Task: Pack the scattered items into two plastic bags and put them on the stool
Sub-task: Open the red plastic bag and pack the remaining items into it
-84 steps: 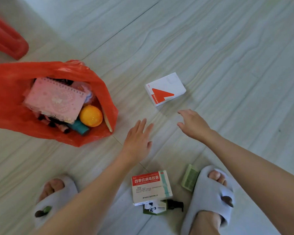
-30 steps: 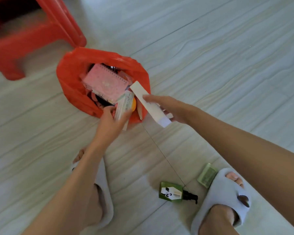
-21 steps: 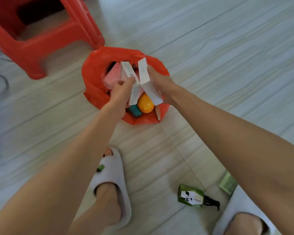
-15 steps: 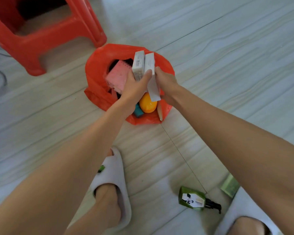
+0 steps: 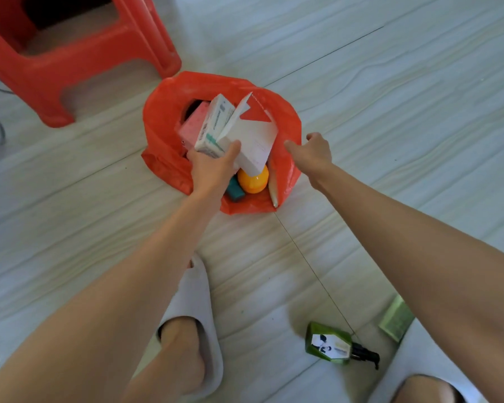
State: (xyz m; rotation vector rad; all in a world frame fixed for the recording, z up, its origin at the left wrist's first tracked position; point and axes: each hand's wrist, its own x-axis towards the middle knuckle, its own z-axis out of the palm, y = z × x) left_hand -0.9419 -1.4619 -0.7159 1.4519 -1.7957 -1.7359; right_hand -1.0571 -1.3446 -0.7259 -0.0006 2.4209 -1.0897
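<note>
Two boxes, one marked with a red triangle, its print too blurred to be read, are clamped in the left hand over the red bag. The right hand is held loosely open, empty, beside the bag.

On a pale wood-grain floor, a crumpled red plastic bag lies open beside a red plastic stool. The left hand grips two cartons over its mouth — a white medicine box with teal print and a white box with a red triangle. Inside sit a pink spiral notebook, a round orange ball and a teal object. The right hand hovers empty, fingers loose, at the bag's right edge. Near the pale grey slippers lie a green pump bottle and a small green packet.
</note>
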